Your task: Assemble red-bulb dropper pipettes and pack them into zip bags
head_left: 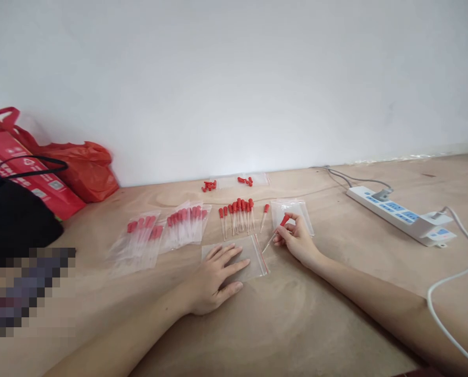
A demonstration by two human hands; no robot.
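Note:
My left hand [218,275] lies flat with fingers spread on a clear zip bag [252,264], whose red-striped edge faces right. Between the fingers of my right hand [294,238] is a dropper [285,220] with a red bulb, its thin glass tip pointing down-left near the bag's striped edge. Several red-topped droppers [242,214] lie in a row behind the bag, and a single dropper [265,212] lies just right of them. Partly behind my right hand is a stack of clear bags [302,212].
Filled dropper bags [181,225] lie left of my left hand. Loose red bulbs [209,186] and another bag [261,179] are near the wall. A power strip [399,212] with cables sits right; red bags [88,170] and a black item [18,222] are left.

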